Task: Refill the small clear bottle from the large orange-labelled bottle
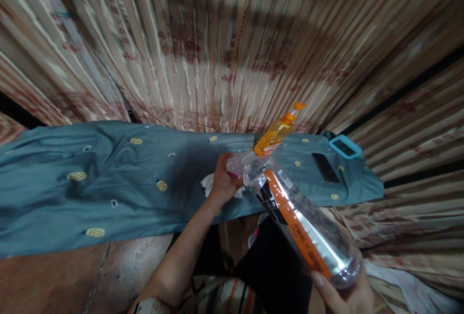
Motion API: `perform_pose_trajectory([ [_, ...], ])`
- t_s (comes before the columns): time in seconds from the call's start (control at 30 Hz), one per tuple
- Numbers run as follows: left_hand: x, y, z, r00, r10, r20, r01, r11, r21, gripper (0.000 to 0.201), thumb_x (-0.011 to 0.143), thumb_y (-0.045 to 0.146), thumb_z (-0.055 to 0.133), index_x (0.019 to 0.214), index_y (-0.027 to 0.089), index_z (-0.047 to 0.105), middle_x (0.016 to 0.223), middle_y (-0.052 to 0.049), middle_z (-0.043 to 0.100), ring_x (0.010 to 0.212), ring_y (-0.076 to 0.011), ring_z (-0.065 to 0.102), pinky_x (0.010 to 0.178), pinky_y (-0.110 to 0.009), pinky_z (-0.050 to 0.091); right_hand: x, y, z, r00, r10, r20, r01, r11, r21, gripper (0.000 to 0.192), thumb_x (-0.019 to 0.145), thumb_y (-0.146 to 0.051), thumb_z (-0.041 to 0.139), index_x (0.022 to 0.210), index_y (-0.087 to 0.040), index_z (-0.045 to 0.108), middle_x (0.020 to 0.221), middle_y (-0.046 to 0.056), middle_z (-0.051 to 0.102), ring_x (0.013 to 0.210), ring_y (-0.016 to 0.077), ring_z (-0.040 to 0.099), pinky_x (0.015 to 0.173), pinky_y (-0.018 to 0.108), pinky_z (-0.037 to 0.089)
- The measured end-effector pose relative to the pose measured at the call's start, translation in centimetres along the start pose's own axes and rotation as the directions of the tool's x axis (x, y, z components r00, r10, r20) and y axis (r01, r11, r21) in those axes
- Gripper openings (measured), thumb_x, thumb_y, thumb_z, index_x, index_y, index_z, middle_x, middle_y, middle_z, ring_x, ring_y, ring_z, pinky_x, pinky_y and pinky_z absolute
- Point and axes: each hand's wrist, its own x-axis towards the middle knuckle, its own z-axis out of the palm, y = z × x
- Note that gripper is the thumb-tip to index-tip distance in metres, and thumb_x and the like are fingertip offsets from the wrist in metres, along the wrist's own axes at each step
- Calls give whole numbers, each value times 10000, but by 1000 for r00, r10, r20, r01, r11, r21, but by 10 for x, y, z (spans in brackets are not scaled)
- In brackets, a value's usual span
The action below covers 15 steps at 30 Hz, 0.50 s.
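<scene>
My right hand point(350, 294) grips the base of a large clear plastic bottle point(315, 227) with an orange and black label. The bottle is tilted, its neck end pointing up and left toward my left hand point(224, 181). In that hand's closed fingers is a small clear plastic container point(237, 163) with a bit of pink on it. The container meets or overlaps the large bottle's neck end; I cannot tell whether they touch. A white crumpled tissue point(207, 184) is partly hidden behind my left hand. Just beyond the bottle's neck stands a pump bottle point(273, 137) of orange liquid.
A grey-green patterned cloth point(119, 173) covers the long narrow table. To the right lie a dark phone point(325, 167) and a blue-framed device point(345, 146). Pleated curtains point(224, 52) hang close behind and on the right, with dark bars point(424, 173) crossing there.
</scene>
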Motion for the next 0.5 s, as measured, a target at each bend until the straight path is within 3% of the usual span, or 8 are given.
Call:
perform_pose_trajectory([
  [0.13, 1, 1, 0, 1000, -21, -8, 21, 999, 43, 726, 658, 366, 950, 1269, 218, 589, 1168, -72, 725, 999, -264, 744, 953, -453, 617, 1, 4, -1, 1000, -19, 12, 19, 1000, 13, 988, 743, -773, 808, 1457, -145, 540, 1448, 197, 636, 1336, 405, 613, 1168, 503, 424],
  [0.27, 1, 0, 0, 1000, 0, -17, 1, 998, 63, 691, 691, 361, 927, 1274, 209, 588, 1177, -79, 730, 1001, -261, 748, 937, -441, 627, 1, 10, -3, 998, -66, 20, 67, 997, -32, 913, 792, -729, 787, 1474, -175, 538, 1425, 163, 660, 1312, 385, 648, 1107, 467, 500],
  [0.5, 2, -1, 0, 999, 19, -28, -17, 997, 71, 619, 719, 364, 901, 1244, 226, 604, 1149, -66, 732, 972, -249, 742, 923, -424, 626, 0, 8, -3, 999, -46, 20, 47, 998, -30, 910, 801, -709, 788, 1491, -173, 532, 1409, 163, 668, 1294, 389, 654, 1083, 465, 527],
])
